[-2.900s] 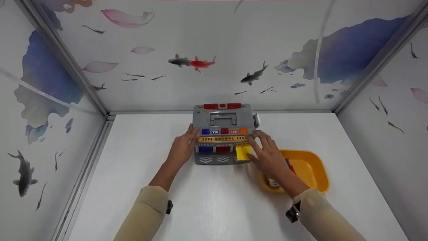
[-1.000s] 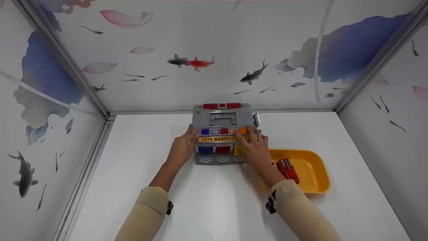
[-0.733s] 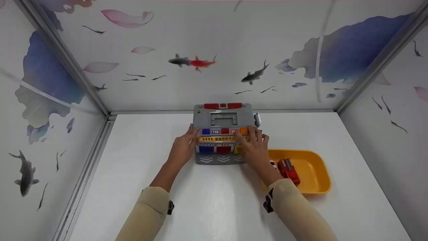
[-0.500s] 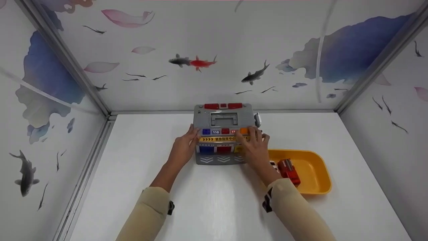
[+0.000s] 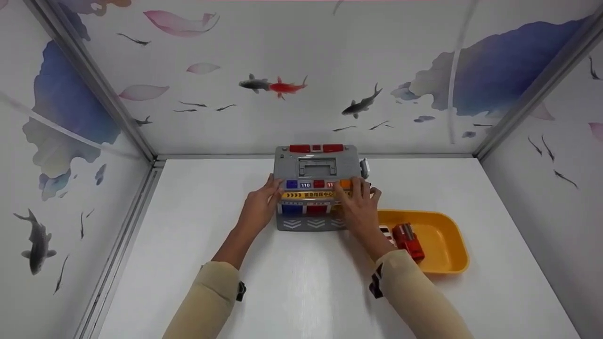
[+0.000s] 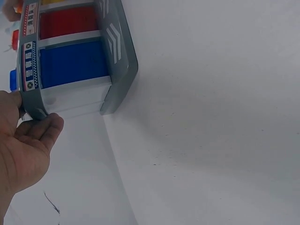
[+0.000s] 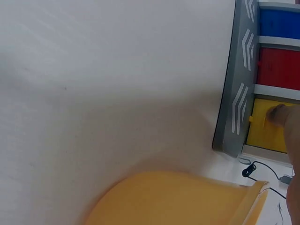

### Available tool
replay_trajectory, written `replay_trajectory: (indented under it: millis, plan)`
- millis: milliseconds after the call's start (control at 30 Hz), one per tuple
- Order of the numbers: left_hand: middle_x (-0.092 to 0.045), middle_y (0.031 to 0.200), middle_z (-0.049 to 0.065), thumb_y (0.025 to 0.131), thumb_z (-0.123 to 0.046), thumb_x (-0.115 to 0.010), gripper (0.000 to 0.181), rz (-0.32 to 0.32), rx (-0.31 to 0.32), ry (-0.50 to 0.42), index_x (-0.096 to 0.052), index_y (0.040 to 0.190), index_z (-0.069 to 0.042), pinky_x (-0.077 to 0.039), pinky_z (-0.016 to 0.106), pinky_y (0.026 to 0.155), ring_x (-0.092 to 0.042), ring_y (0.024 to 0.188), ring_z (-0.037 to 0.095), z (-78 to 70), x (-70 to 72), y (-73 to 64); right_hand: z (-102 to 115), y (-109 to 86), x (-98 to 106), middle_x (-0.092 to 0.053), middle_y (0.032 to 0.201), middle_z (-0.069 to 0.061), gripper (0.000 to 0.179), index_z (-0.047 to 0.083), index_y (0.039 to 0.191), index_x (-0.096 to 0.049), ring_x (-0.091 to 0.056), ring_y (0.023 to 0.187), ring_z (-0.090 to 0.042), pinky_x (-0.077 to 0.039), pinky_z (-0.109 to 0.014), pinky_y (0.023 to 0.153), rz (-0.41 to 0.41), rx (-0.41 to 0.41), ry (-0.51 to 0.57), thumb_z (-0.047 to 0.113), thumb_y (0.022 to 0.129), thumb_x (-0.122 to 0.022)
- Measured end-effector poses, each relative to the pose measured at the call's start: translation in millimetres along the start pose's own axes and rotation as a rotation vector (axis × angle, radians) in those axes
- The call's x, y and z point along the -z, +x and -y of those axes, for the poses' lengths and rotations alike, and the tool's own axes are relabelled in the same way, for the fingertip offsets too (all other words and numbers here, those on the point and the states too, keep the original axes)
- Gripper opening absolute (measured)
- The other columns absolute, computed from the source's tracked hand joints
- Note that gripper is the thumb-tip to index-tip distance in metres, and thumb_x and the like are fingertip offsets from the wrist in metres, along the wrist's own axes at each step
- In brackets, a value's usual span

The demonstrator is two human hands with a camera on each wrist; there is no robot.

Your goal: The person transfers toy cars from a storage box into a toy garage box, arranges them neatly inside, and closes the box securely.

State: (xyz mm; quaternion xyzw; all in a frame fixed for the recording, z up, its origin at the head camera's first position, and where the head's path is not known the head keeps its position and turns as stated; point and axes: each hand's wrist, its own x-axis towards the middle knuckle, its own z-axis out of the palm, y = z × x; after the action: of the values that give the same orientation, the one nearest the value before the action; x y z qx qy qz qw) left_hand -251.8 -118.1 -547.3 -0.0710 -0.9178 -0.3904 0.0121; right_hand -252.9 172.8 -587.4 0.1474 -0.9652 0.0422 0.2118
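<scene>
A grey toy garage [image 5: 288,165] stands upright against the back wall, with a blue door [image 6: 72,63], a red door [image 6: 70,21] and a yellow door [image 7: 262,133] along its front. My left hand [image 5: 256,207] grips the garage's left edge, thumb towards the roof and fingers curled at the side. Over the roof's right front edge lie the bent fingers of my right hand [image 5: 360,212]; its thumb presses the yellow door, which lies flush in its frame in the right wrist view. That hand hides most of this door in the head view.
An orange-yellow tray [image 5: 454,252] sits to the right, partly under my right forearm. In it are a red toy truck [image 5: 409,242] and a white toy vehicle [image 5: 387,234], partly hidden. A cord [image 7: 267,167] shows beside the garage. Printed panels enclose the white table.
The yellow door, swung outward earlier, has been pushed in under my right hand, which moved left onto the garage's front. My left hand keeps its place. Little differs over the last second.
</scene>
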Motion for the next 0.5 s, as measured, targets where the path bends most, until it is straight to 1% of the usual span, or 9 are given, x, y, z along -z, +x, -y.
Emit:
replay_trajectory:
  millis: [133, 333, 400, 500]
  plan:
    - [-0.038, 0.175, 0.014, 0.118, -0.042, -0.054, 0.051, 0.008, 0.001, -0.012, -0.057, 0.162, -0.018, -0.042, 0.051, 0.132, -0.048, 0.159, 0.032, -0.1, 1.2, 0.4, -0.7, -1.3, 6.6, -0.036, 0.162, -0.024, 0.084, 0.034, 0.157, -0.039, -0.043, 0.148, -0.053, -0.045, -0.074, 0.111, 0.053, -0.008, 0.039, 0.034, 0.093, -0.093]
    - [-0.040, 0.174, 0.017, 0.118, -0.038, -0.055, 0.049, -0.006, -0.014, -0.009, -0.058, 0.161, -0.016, -0.043, 0.052, 0.131, -0.049, 0.158, 0.034, 2.2, 2.4, 1.6, -6.9, -3.6, 26.4, -0.032, 0.171, -0.022, 0.089, 0.038, 0.165, -0.039, -0.036, 0.155, -0.049, -0.038, -0.076, 0.120, 0.135, 0.021, 0.155, 0.034, 0.093, -0.092]
    - [-0.040, 0.174, 0.017, 0.118, -0.038, -0.055, 0.050, 0.002, -0.015, -0.008, -0.057, 0.162, -0.015, -0.042, 0.051, 0.132, -0.049, 0.158, 0.034, 2.2, 2.7, 1.8, -11.8, -5.9, 31.7, -0.031, 0.173, -0.021, 0.091, 0.040, 0.167, -0.038, -0.035, 0.157, -0.048, -0.037, -0.075, 0.121, 0.149, 0.041, 0.166, 0.035, 0.094, -0.091]
    - [-0.040, 0.173, 0.017, 0.118, -0.038, -0.055, 0.049, 0.006, -0.022, -0.006, -0.057, 0.162, -0.015, -0.042, 0.051, 0.131, -0.049, 0.158, 0.033, 1.6, 3.0, 2.4, -21.4, -11.6, 39.4, -0.032, 0.174, -0.019, 0.092, 0.040, 0.168, -0.038, -0.034, 0.160, -0.046, -0.037, -0.074, 0.123, 0.149, 0.080, 0.170, 0.038, 0.093, -0.092]
